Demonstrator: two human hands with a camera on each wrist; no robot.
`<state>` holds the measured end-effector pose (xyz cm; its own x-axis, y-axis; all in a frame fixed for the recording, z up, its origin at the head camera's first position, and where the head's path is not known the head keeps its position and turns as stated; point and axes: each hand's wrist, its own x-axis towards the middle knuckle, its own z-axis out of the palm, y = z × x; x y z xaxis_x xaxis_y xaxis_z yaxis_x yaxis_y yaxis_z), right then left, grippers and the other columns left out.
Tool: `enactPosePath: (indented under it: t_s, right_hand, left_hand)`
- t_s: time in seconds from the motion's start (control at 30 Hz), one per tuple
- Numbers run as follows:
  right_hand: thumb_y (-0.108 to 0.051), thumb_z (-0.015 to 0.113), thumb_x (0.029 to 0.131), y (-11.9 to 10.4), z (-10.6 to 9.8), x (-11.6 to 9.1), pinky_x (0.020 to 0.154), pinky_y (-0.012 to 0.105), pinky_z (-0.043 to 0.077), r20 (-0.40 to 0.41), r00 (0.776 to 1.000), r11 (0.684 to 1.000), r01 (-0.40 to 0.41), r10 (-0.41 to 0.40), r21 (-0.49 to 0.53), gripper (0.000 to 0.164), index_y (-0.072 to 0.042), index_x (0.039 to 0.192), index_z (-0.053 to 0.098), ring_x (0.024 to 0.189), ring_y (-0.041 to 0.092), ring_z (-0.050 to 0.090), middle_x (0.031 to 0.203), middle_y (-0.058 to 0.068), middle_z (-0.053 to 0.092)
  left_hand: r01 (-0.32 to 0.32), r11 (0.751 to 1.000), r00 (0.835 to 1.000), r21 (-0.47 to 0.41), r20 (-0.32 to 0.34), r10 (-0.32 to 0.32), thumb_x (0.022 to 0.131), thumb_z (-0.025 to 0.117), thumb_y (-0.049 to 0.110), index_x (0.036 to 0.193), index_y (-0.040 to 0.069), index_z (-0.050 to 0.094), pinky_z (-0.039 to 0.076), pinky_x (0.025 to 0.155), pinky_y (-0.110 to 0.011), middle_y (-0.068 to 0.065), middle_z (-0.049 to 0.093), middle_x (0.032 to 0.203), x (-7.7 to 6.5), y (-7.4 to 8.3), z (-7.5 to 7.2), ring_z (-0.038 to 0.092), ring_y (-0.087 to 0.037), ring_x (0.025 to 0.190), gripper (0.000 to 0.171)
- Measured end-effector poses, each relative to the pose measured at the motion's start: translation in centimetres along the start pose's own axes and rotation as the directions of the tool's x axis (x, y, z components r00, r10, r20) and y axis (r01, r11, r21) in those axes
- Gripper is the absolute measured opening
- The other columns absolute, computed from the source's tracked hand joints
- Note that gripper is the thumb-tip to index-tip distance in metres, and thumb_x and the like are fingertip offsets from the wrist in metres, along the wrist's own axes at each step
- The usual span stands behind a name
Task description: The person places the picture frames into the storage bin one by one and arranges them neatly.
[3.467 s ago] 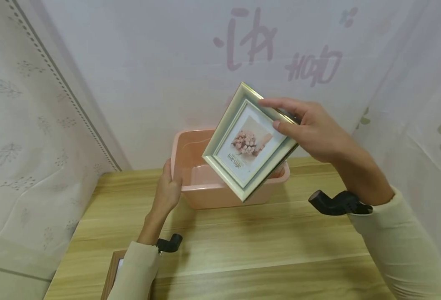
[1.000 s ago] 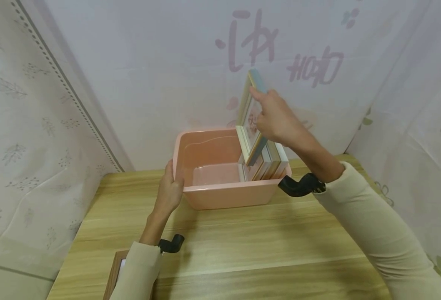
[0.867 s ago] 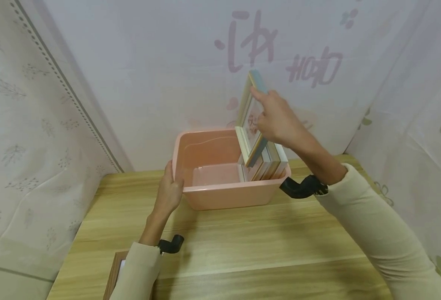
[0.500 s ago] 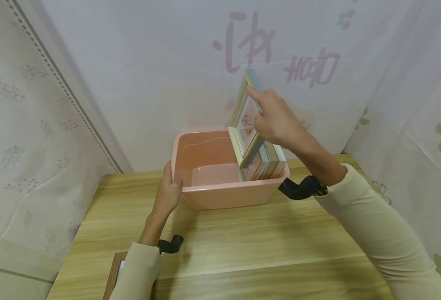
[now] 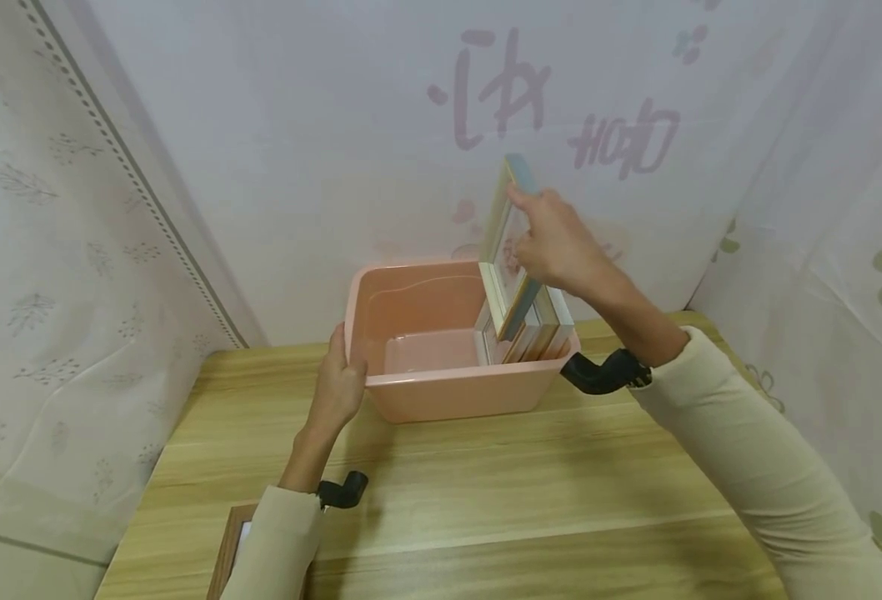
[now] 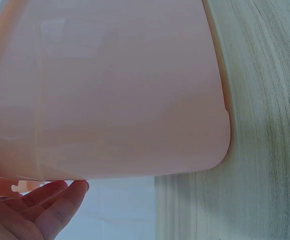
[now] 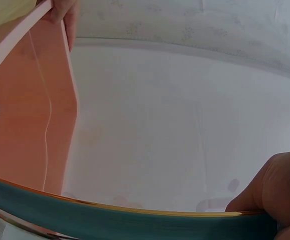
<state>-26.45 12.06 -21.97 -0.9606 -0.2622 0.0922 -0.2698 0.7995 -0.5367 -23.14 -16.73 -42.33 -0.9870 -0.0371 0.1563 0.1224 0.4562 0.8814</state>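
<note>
My right hand (image 5: 557, 242) holds a picture frame (image 5: 495, 283) with a pale front and blue-green, gold-lined edges. It stands tilted over the right part of a pink plastic basin (image 5: 456, 396), its lower end inside the rim. Several other frames (image 5: 549, 325) stand on edge at the basin's right end, partly hidden by the held one. My left hand (image 5: 336, 387) grips the basin's left rim, thumb on the near side. In the left wrist view its fingers (image 6: 59, 207) touch the basin's edge. The right wrist view catches the held frame's blue-green edge (image 7: 134, 222) beside my right hand (image 7: 280, 195).
A brown wooden frame (image 5: 225, 554) lies at the table's near left, mostly under my left sleeve (image 5: 276, 533). The basin sits toward the back of the wood-grain table (image 5: 486, 500), close to a printed white curtain (image 5: 298, 167). More curtain hangs on both sides.
The right hand has turned the picture frame from facing me to nearly edge-on and set it over the basin's right side. Lately it tipped slightly left, then back right. The left hand stays put.
</note>
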Motion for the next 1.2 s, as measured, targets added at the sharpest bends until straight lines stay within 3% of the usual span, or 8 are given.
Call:
enactPosePath:
  t_s: [0.13, 0.23, 0.33, 0.47, 0.7, 0.87, 1.0, 1.2]
  right_hand:
    - [0.013, 0.037, 0.085, 0.8, 0.0, 0.4, 0.044, 0.026, 0.031, -0.018, 1.0, 1.0, 0.005, -0.005, -0.013, 0.079, -0.01, 0.158, 0.019, 0.054, 0.016, 0.033, 0.124, 0.034, 0.053]
    - [0.012, 0.037, 0.085, 1.4, 0.2, 0.6, 0.043, 0.026, 0.03, -0.022, 1.0, 1.0, 0.009, -0.009, -0.022, 0.077, -0.007, 0.158, 0.02, 0.052, 0.018, 0.033, 0.108, 0.033, 0.059]
    - [0.011, 0.038, 0.085, 1.8, 0.6, 1.0, 0.052, 0.03, 0.036, -0.007, 1.0, 1.0, -0.004, 0.004, -0.027, 0.077, -0.006, 0.157, 0.019, 0.087, 0.031, 0.05, 0.133, 0.037, 0.049]
    - [0.01, 0.039, 0.086, 2.4, 1.4, 1.5, 0.063, 0.036, 0.039, 0.026, 0.999, 0.998, -0.034, 0.035, -0.043, 0.077, -0.008, 0.158, 0.017, 0.129, 0.039, 0.033, 0.155, 0.036, 0.02]
    - [0.006, 0.044, 0.091, 3.2, 3.2, 2.1, 0.077, 0.044, 0.044, 0.047, 0.998, 0.996, -0.045, 0.049, -0.079, 0.074, -0.007, 0.158, 0.017, 0.14, 0.044, 0.029, 0.152, 0.039, 0.022]
    - [0.002, 0.044, 0.093, 3.5, 4.1, 2.2, 0.076, 0.042, 0.047, 0.031, 0.998, 0.996, -0.043, 0.046, -0.078, 0.072, -0.007, 0.159, 0.014, 0.126, 0.045, 0.04, 0.153, 0.039, 0.018]
    - [0.001, 0.041, 0.096, 3.7, 4.9, 2.1, 0.061, 0.036, 0.045, 0.021, 0.998, 0.997, -0.06, 0.061, -0.058, 0.072, -0.007, 0.16, 0.009, 0.088, 0.035, 0.056, 0.158, 0.035, 0.01]
    - [0.001, 0.041, 0.097, 4.3, 6.6, 1.9, 0.047, 0.027, 0.034, -0.009, 0.999, 0.998, -0.042, 0.042, -0.055, 0.069, 0.003, 0.157, 0.008, 0.057, 0.022, 0.046, 0.16, 0.033, 0.005]
  left_hand:
    - [-0.001, 1.0, 1.0, 0.0, -0.007, 0.001, 0.098, 0.039, 0.01, 0.156, 0.01, 0.023, 0.036, 0.107, -0.06, -0.021, 0.041, 0.15, 0.0, 0.0, 0.0, 0.046, -0.036, 0.131, 0.061]
    - [0.006, 1.0, 1.0, 0.0, -0.008, -0.006, 0.097, 0.039, 0.01, 0.156, 0.01, 0.023, 0.037, 0.107, -0.059, -0.021, 0.042, 0.149, 0.0, 0.1, 0.0, 0.046, -0.036, 0.131, 0.06]
    - [0.009, 1.0, 1.0, 0.006, -0.008, -0.009, 0.097, 0.04, 0.01, 0.155, 0.009, 0.024, 0.038, 0.106, -0.059, -0.021, 0.043, 0.148, 0.0, 0.1, 0.0, 0.047, -0.036, 0.129, 0.06]
    - [0.003, 1.0, 1.0, 0.01, -0.014, -0.003, 0.098, 0.04, 0.011, 0.154, 0.009, 0.026, 0.04, 0.104, -0.059, -0.022, 0.045, 0.145, 0.1, 0.1, 0.0, 0.049, -0.036, 0.126, 0.058]
    - [-0.005, 1.0, 1.0, -0.004, -0.016, 0.005, 0.097, 0.04, 0.009, 0.155, 0.008, 0.025, 0.039, 0.104, -0.06, -0.022, 0.044, 0.147, 0.1, 0.0, 0.0, 0.049, -0.037, 0.126, 0.06]
    - [-0.01, 1.0, 1.0, -0.005, -0.018, 0.01, 0.098, 0.04, 0.009, 0.155, 0.009, 0.025, 0.038, 0.105, -0.06, -0.021, 0.044, 0.147, 0.1, 0.2, -0.1, 0.048, -0.037, 0.128, 0.059]
    - [-0.008, 1.0, 1.0, -0.002, -0.022, 0.008, 0.098, 0.041, 0.009, 0.155, 0.01, 0.025, 0.039, 0.104, -0.06, -0.021, 0.045, 0.147, 0.1, 0.2, -0.1, 0.049, -0.037, 0.127, 0.059]
    - [-0.011, 1.0, 1.0, -0.015, -0.015, 0.011, 0.099, 0.04, 0.008, 0.155, 0.009, 0.024, 0.039, 0.105, -0.06, -0.022, 0.044, 0.147, 0.1, 0.1, 0.0, 0.049, -0.038, 0.127, 0.059]
